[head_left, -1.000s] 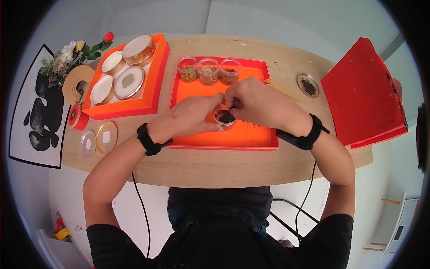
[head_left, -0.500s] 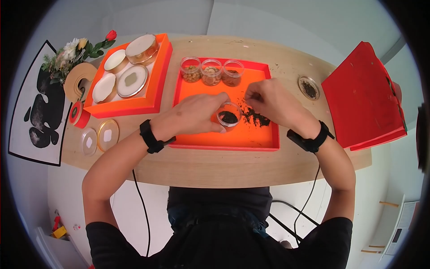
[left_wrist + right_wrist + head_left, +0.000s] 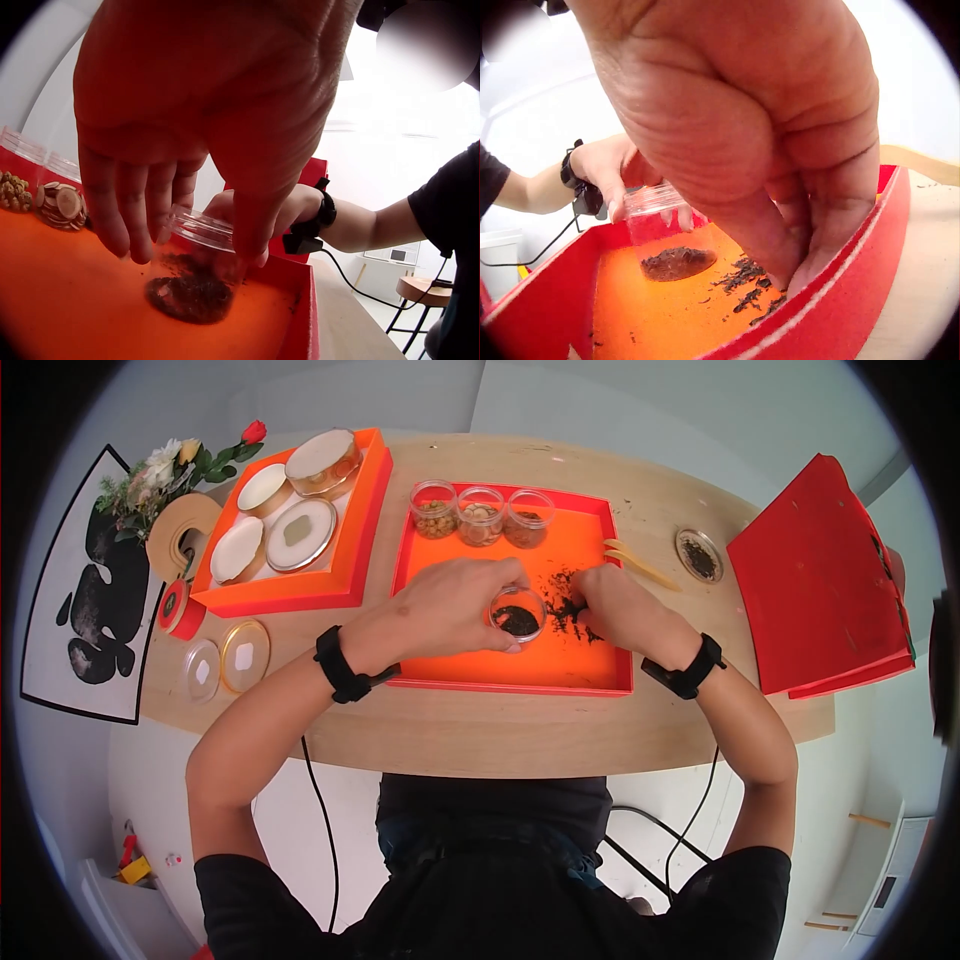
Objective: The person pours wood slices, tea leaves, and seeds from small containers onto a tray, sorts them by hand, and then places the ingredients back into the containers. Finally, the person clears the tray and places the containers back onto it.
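Note:
My left hand [image 3: 465,605] holds a clear plastic jar [image 3: 202,232] between thumb and fingers, over the orange floor of a shallow red box lid [image 3: 460,685]. Dark dried tea leaves [image 3: 191,296] cover the jar's bottom. To the right of the jar, my right hand [image 3: 635,615] reaches down to a loose heap of the same leaves [image 3: 742,277] on the orange floor. In the right wrist view its thumb and fingertips come together at the heap, pinching leaves there; the pinch itself is partly hidden behind the lid's wall.
Three clear jars [image 3: 480,525] of dried goods stand along the lid's back wall. A wooden tong-like tool [image 3: 645,567] leans over its right edge, near a round dish of dark bits [image 3: 699,556]. An orange box [image 3: 350,575] with round containers is at left, a red folder-like box [image 3: 815,590] at right.
My right hand has moved from over the jar's mouth out to the right, then down onto the loose leaves. The left hand keeps its hold on the jar.

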Demonstrator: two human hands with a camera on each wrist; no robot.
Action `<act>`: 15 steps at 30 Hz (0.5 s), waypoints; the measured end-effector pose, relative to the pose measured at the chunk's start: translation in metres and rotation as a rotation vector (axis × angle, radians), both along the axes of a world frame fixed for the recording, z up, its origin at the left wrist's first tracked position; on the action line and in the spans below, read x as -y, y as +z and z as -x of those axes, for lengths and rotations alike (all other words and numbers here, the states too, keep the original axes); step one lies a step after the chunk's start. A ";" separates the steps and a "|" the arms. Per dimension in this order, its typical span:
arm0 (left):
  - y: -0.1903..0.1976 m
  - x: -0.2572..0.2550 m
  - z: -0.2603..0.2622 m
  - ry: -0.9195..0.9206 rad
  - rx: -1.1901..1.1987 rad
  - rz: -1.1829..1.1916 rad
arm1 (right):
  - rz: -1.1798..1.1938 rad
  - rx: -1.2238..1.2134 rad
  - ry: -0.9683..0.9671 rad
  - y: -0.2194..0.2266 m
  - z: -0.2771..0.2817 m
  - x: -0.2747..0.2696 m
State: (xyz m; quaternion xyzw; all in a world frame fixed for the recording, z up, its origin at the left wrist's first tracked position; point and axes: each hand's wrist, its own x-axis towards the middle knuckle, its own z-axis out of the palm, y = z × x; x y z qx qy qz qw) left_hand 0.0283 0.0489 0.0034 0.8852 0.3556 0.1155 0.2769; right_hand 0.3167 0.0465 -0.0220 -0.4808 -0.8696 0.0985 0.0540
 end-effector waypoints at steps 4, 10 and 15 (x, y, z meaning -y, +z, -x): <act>-0.005 -0.002 -0.001 -0.014 0.037 -0.014 | 0.178 0.033 -0.086 0.014 0.006 -0.004; -0.003 -0.003 -0.001 -0.007 0.031 0.004 | 0.144 -0.075 -0.125 0.023 -0.001 -0.007; -0.003 -0.001 -0.002 0.005 0.022 0.016 | 0.175 -0.146 -0.153 0.061 0.012 0.002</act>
